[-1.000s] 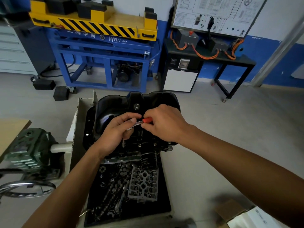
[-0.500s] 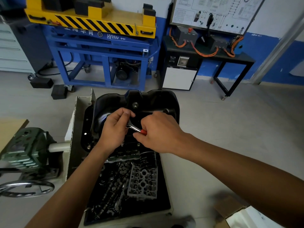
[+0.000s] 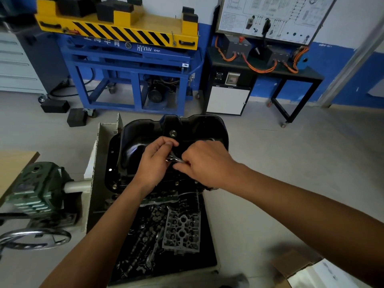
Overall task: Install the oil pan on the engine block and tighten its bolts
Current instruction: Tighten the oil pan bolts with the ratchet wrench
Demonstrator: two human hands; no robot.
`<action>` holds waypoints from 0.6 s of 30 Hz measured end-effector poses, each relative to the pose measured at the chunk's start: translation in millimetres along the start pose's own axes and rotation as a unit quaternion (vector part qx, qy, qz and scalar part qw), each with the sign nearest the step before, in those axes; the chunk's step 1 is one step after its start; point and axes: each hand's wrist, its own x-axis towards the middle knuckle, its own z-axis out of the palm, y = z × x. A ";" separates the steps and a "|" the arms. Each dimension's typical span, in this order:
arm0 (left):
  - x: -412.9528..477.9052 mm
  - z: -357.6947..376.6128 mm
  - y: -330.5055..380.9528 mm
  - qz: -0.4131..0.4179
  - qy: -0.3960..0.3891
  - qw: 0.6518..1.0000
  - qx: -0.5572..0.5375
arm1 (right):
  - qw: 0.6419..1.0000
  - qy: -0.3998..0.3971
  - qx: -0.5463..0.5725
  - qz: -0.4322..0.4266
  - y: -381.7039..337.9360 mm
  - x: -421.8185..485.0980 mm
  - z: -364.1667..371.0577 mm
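A glossy black oil pan (image 3: 143, 140) sits on top of the engine block, its flange (image 3: 111, 163) showing bolt holes and a bolt head at the near left. My left hand (image 3: 154, 163) curls over the head end of a small metal ratchet wrench (image 3: 173, 159) above the pan's near side. My right hand (image 3: 205, 163) grips the wrench handle, hiding its red end. The socket and the bolt under the hands are hidden.
Below the pan a black tray (image 3: 207, 258) holds a grey valve-body casting (image 3: 182, 231) and several loose parts. A green gearbox (image 3: 35, 188) and handwheel (image 3: 35, 239) stand at left. A blue and yellow lift table (image 3: 133, 59) and a black trainer bench (image 3: 268, 67) line the far wall.
My right hand has swung the wrench handle towards me and leftwards; its red end is now hidden under the fingers. My left hand stays on the wrench head.
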 end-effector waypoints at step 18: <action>-3.3 -4.6 -6.9 0.063 0.006 0.998 -0.020 | 0.988 0.127 0.082 0.036 13.9 8.9 19.9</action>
